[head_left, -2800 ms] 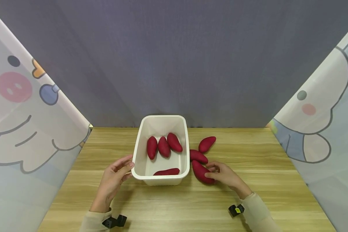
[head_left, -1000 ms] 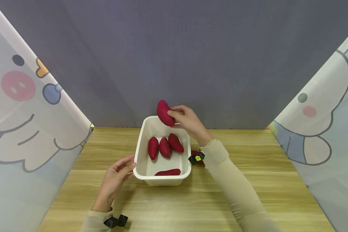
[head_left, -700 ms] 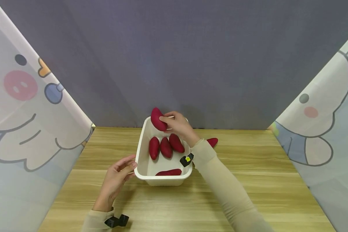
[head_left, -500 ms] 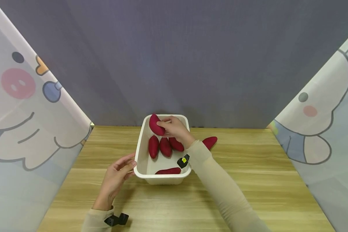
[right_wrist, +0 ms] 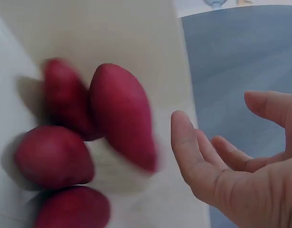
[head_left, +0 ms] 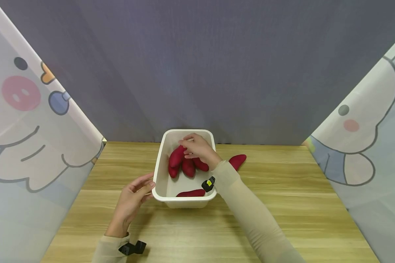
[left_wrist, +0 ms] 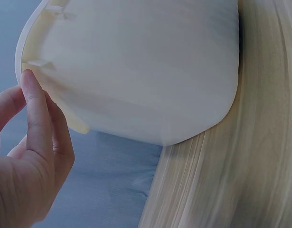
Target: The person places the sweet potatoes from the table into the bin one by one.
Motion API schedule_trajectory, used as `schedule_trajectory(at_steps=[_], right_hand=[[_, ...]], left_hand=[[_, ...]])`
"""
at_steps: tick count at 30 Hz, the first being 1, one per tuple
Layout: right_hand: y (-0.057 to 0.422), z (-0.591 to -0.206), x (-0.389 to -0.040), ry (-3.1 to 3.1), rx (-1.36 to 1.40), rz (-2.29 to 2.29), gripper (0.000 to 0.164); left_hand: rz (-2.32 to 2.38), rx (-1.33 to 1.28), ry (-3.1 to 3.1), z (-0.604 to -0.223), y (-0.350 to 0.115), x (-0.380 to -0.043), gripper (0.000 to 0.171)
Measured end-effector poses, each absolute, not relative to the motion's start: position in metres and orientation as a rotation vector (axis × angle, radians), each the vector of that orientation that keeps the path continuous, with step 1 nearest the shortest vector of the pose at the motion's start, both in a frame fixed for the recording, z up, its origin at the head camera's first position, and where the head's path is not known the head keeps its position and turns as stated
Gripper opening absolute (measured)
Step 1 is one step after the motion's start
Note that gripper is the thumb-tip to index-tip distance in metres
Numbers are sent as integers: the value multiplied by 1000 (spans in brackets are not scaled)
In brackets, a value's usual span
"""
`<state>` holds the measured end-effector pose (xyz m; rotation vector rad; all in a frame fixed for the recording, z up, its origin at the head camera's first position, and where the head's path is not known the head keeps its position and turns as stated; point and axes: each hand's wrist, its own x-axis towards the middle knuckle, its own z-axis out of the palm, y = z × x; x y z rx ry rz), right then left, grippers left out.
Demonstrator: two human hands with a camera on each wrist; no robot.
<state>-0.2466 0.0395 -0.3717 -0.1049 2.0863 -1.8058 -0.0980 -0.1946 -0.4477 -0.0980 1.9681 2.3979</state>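
At the near left corner of the white plastic bin, my left hand pinches the rim; the left wrist view shows fingertips under the lip. My right hand is over the far part of the bin, thumb and fingers spread, holding nothing. A dark red sweet potato is just off its fingertips, blurred, against another sweet potato. Other sweet potatoes lie on the bin floor, among them one in the middle and one along the near wall.
On the wooden table, right of the bin, lies a sweet potato, partly behind my right sleeve. A grey curtain hangs at the table's back edge. Printed cartoon cloths stand at both sides.
My right hand took a sweet potato from the table, carried it left over the bin, lowered it and let it go. It has dropped onto the others. My left hand keeps its place.
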Motion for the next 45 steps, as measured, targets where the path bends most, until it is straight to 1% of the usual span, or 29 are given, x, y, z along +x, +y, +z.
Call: schedule_trajectory(at_steps=[5, 11, 17, 23, 27, 38, 45], right_hand=[[47, -348, -241, 2114, -188, -1831, 42], [77, -324, -231, 2189, -298, -1813, 43], [116, -326, -225, 2286, -332, -1747, 49], [160, -341, -224, 2371, -296, -1708, 50], [183, -354, -226, 2421, -220, -1680, 53], [230, -415, -228, 2398, 116, -1655, 60], [247, -448, -226, 2315, 338, -1748, 75]], left_hand=[[2393, -100, 1962, -448, -195, -98, 42], [2379, -94, 1973, -449, -195, -98, 44], [2363, -89, 1991, -449, -196, -98, 46], [2373, -91, 1986, -448, -195, -97, 45], [2374, -97, 1986, -447, -196, -97, 44], [2376, -100, 1976, -448, -194, -96, 45], [2375, -99, 1977, -447, -193, -97, 46]])
